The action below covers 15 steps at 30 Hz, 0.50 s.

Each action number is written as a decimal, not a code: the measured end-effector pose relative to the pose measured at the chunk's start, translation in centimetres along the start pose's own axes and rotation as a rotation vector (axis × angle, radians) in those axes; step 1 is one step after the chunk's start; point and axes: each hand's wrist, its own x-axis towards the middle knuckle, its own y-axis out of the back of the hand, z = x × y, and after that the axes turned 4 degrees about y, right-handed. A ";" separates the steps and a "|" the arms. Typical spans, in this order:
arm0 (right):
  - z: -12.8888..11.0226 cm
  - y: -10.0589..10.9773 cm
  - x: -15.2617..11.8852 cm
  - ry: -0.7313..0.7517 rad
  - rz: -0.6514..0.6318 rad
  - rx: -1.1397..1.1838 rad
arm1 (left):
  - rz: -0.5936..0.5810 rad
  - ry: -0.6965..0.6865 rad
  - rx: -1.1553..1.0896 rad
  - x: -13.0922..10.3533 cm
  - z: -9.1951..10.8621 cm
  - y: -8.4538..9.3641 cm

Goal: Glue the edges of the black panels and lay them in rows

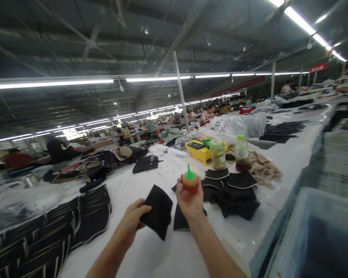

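Pinched between the thumb and fingers of my left hand (133, 218) is a black fabric piece (159, 210), tilted above the white tabletop (150, 253). My right hand (191, 200) wraps round a squeeze bottle (190, 180) with a green nozzle pointing up and amber-red contents. The two hands are side by side, with the bottle apart from the fabric. Under and beyond my right hand lie several black cut pieces (234, 193) with pale edges, some overlapping. Part of one piece (181, 220) is hidden behind my right wrist.
At left, black pieces with pale edges (92, 216) lie in overlapping rows. A yellow box (201, 154), a lidded jar (218, 156), a green-capped bottle (242, 154) and beige cloth (263, 168) stand beyond my right hand. A translucent bin (316, 200) is beside the table's right edge. People work farther back.
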 end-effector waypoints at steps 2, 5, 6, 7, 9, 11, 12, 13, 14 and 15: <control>-0.1 0.0 0.0 -0.003 0.000 -0.004 | 0.194 -0.178 0.289 -2.6 1.4 3.5; 0.5 0.1 0.0 -0.032 0.022 -0.039 | 0.444 -0.270 0.877 -6.8 0.4 6.2; 0.9 0.2 -0.1 -0.046 0.034 -0.057 | 0.471 -0.242 1.039 -8.1 -0.9 6.2; 1.3 0.3 -0.1 -0.060 0.046 -0.077 | 0.458 -0.195 1.167 -9.2 -2.7 5.9; 2.3 0.4 -0.3 -0.081 0.065 -0.120 | 0.319 -0.071 1.305 -11.0 -6.8 4.7; 3.3 0.5 -0.6 -0.096 0.073 -0.169 | 0.158 0.014 1.302 -12.1 -10.6 3.4; 3.7 0.6 -0.8 -0.103 0.074 -0.196 | 0.123 0.029 1.280 -12.6 -12.0 3.0; 4.2 0.6 -0.9 -0.113 0.074 -0.224 | 0.119 0.030 1.254 -12.9 -12.9 2.8; 4.6 0.6 -1.2 -0.126 0.073 -0.252 | 0.139 0.030 1.227 -13.1 -13.4 2.7; 5.0 0.7 -1.4 -0.140 0.072 -0.279 | 0.164 0.037 1.200 -13.3 -13.5 2.8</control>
